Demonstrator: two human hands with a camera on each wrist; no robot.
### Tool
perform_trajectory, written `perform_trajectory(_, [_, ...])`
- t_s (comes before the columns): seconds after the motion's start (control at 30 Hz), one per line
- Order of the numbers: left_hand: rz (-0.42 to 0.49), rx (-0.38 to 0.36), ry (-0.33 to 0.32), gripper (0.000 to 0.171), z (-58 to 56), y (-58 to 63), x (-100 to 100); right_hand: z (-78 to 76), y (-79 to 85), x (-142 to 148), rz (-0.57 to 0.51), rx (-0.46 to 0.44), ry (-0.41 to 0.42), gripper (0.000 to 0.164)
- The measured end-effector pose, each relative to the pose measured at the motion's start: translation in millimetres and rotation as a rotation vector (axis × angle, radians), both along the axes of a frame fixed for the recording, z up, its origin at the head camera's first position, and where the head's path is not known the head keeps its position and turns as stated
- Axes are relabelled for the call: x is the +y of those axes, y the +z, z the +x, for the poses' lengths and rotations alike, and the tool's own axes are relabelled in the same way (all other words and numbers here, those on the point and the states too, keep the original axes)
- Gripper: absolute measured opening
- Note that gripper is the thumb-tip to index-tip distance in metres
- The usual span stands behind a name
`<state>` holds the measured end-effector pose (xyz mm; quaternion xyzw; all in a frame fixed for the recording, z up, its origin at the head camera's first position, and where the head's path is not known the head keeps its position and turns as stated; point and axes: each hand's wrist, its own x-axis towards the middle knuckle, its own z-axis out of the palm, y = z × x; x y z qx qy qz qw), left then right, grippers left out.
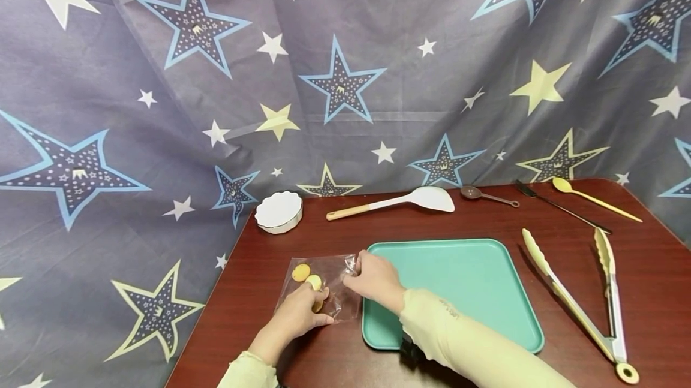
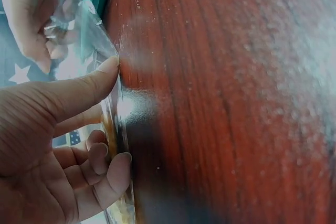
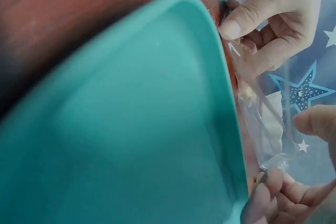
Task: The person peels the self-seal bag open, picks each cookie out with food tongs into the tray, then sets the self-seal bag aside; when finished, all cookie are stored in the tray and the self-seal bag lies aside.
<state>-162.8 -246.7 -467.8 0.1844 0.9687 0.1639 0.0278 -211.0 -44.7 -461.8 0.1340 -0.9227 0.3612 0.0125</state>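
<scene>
A clear plastic bag point(image 1: 336, 268) lies on the table with a few round yellow pieces in it, which look like cookies point(image 1: 300, 272). My left hand point(image 1: 301, 309) holds the bag's near side, thumb along its edge and curled fingers over part of the contents. At the bag's right end, my right hand point(image 1: 375, 280) grips the edge of the film. Seen from the right wrist, the film point(image 3: 270, 124) stretches between the thumb and fingers of my right hand point(image 3: 294, 192). Some of the yellow pieces are hidden behind the left fingers.
A teal tray point(image 1: 459, 292) lies under my right forearm. White fluted dishes point(image 1: 278, 211) stand at the back left. Along the back lie a white turner point(image 1: 429, 198), a brown measuring spoon point(image 1: 471, 193), a dark long-handled tool point(image 1: 561, 205) and a yellow spoon point(image 1: 594, 199); tongs point(image 1: 583, 316) lie right.
</scene>
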Motion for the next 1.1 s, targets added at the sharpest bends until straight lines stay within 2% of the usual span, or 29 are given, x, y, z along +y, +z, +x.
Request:
perform_trajectory(0.17, [-0.006, 0.009, -0.002, 0.061, 1.4, -1.2, 0, -2.1, -1.9, -1, 0.022, 0.069, -0.006, 0.036])
perform_trajectory(0.33, [-0.012, 0.026, -0.006, 0.059, 1.3, -2.1, -1, -6.2, -4.9, -1, 0.104, 0.152, -0.028, 0.031])
perform_trajectory(0.47, [-0.03, 0.053, -0.021, 0.052, -0.4, -4.0, -1, -8.4, -6.5, 1, 0.119, 0.184, -0.037, 0.026])
perform_trajectory(0.53, [-0.037, 0.072, -0.027, 0.048, -1.4, -4.8, -1, -9.3, -6.7, 2, 0.103, 0.154, -0.044, 0.025])
perform_trajectory(0.73, [-0.032, 0.084, -0.021, 0.046, -2.1, -5.6, 0, -9.9, -2.6, 2, -0.033, -0.076, -0.068, 0.025])
perform_trajectory(0.8, [-0.029, 0.073, -0.013, 0.049, -2.1, -5.5, 0, -8.9, -1.5, 1, -0.06, -0.112, -0.068, 0.022])
perform_trajectory(0.87, [-0.028, 0.055, 0.0, 0.052, -2.1, -5.1, 0, -7.8, -1.0, 0, -0.054, -0.122, -0.065, 0.021])
perform_trajectory(1.03, [-0.025, 0.009, 0.028, 0.057, -2.2, -3.0, 1, -5.2, -1.4, -2, -0.013, -0.032, -0.028, 0.03])
perform_trajectory(1.1, [-0.022, 0.004, 0.032, 0.057, -1.9, -2.1, 2, -5.5, -1.6, -2, -0.007, -0.002, -0.016, 0.03])
